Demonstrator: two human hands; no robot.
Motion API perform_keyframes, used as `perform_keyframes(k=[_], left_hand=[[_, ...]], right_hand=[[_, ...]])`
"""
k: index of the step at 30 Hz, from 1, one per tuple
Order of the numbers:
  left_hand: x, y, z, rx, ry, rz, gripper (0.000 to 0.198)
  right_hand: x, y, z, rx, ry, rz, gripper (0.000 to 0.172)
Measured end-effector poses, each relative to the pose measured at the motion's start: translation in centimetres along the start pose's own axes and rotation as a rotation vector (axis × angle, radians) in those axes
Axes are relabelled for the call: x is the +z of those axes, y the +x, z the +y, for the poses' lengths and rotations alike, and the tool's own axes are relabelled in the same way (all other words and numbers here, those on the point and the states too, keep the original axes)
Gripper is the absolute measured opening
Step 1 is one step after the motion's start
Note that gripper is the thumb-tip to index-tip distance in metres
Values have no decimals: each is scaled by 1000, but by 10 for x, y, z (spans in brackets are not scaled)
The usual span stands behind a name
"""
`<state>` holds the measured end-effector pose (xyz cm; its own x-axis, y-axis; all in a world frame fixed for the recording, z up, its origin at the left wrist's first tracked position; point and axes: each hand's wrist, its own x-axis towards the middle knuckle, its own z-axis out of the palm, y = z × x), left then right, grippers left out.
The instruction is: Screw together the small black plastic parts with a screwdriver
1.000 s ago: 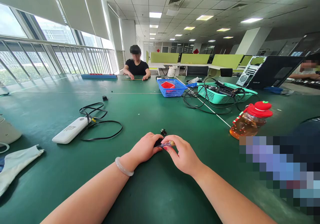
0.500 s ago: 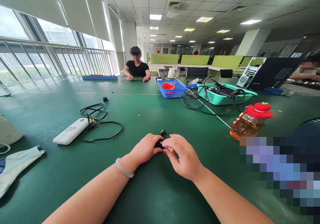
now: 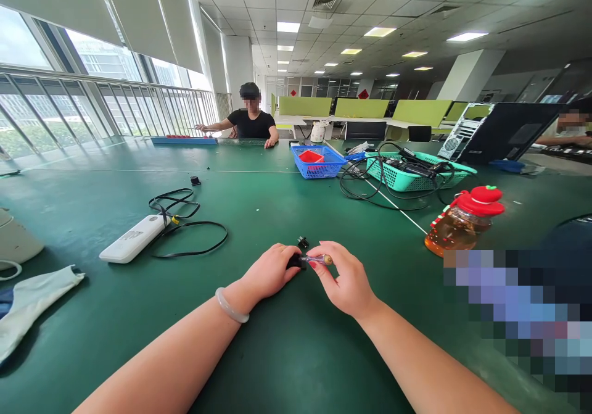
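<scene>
My left hand (image 3: 272, 269) is closed around a small black part (image 3: 295, 261), holding it down on the green table (image 3: 296, 352). Between thumb and fingers, my right hand (image 3: 346, 278) grips a small screwdriver (image 3: 320, 259) with a clear purplish handle and a yellowish end. The screwdriver lies nearly level, its tip pointing left at the black part; whether the tip touches it I cannot tell. Just beyond my fingers sits another small black piece (image 3: 303, 242). My left fingers hide much of the held part.
A white power strip (image 3: 134, 239) with a black cord lies left. Ahead stand a blue basket (image 3: 319, 170) and a green basket (image 3: 407, 182) with cables. A red-lidded bottle (image 3: 457, 232) is at right. A person (image 3: 252, 121) sits across the table.
The screwdriver has swung from slanting to nearly level, and my right fingers have shifted along it. Across the table, the person's arm has reached out toward the blue tray.
</scene>
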<state>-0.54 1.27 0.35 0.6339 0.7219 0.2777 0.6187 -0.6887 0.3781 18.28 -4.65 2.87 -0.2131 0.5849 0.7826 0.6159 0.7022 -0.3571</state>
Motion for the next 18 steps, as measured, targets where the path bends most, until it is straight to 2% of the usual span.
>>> perform_keyframes(k=[7,11,18], left_hand=[[-3,0,4,19,-10,35,24],[-5,0,6,37,-24,48,28],[-6,0,5,67,-40,23,24]], right_hand=[[3,0,2,-11,-8,-43,12],[3,0,4,25,-2,-38,11],[2,0,4,90,18,-50,11]])
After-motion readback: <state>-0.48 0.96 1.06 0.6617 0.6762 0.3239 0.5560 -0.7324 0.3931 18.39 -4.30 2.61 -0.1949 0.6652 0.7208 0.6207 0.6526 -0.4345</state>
